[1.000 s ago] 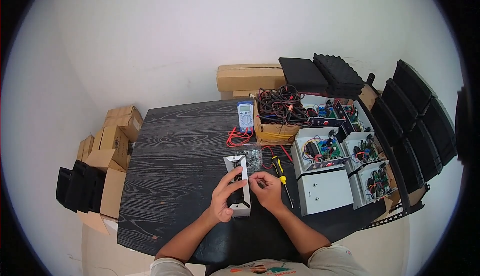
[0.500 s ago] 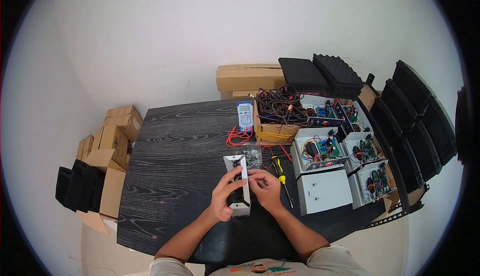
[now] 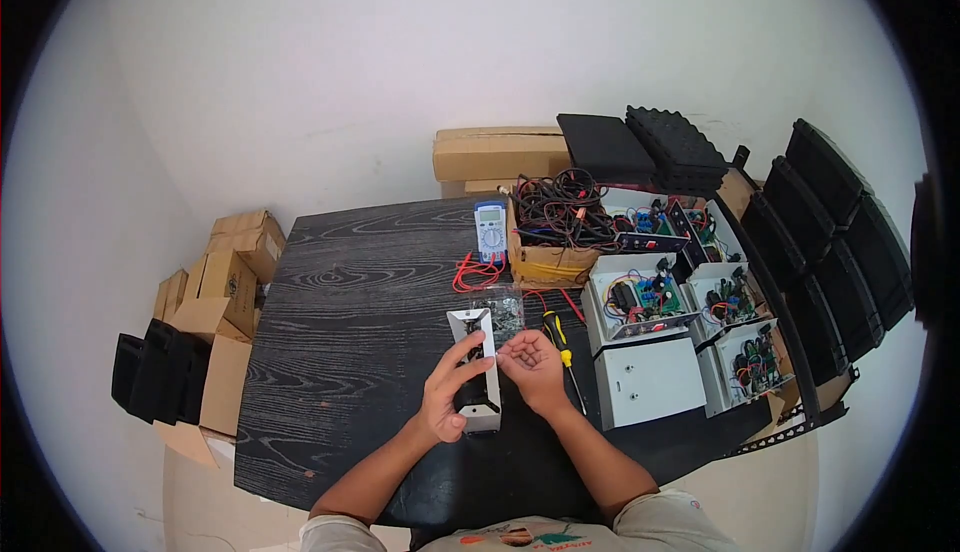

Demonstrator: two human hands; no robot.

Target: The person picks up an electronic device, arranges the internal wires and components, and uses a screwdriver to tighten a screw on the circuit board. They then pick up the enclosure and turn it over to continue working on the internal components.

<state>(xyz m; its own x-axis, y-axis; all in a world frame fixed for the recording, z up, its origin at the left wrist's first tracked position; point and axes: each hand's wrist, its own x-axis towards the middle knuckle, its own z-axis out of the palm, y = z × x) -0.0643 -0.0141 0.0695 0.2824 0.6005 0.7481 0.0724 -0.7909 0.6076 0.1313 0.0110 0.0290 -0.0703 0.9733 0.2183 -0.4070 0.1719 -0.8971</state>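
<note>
The case point(image 3: 491, 382), white-walled with a dark inside, stands about midway between the left and right edges of the dark surface point(image 3: 340, 352), closer to the near edge than the far one. Of the two hands, the left hand point(image 3: 445, 397) holds it from the left, fingers reaching across to the right wall and thumb low on the near side. The right hand point(image 3: 535, 367) is at that right wall with thumb and fingertips drawn together; whether they pinch something small cannot be told. If they do, a loose pinch could let it drop into the case or onto the dark grain, where it would be hard to find. A push from the right against a slack left grip could turn or tip the case. Just beyond the case lies a clear bag point(image 3: 508, 314) of small parts, near enough that a knock could scatter them if it is open, which does not show. The screwdriver point(image 3: 562, 344) lies just right of the right hand, shaft towards the near edge; a sweep of the forearm could roll it. Farther out are the meter point(image 3: 490, 234) and a carton point(image 3: 553, 268) of cables point(image 3: 565, 207) by the far edge, and wired units point(image 3: 650, 297) towards the right edge, their exposed wires liable to snag.
</note>
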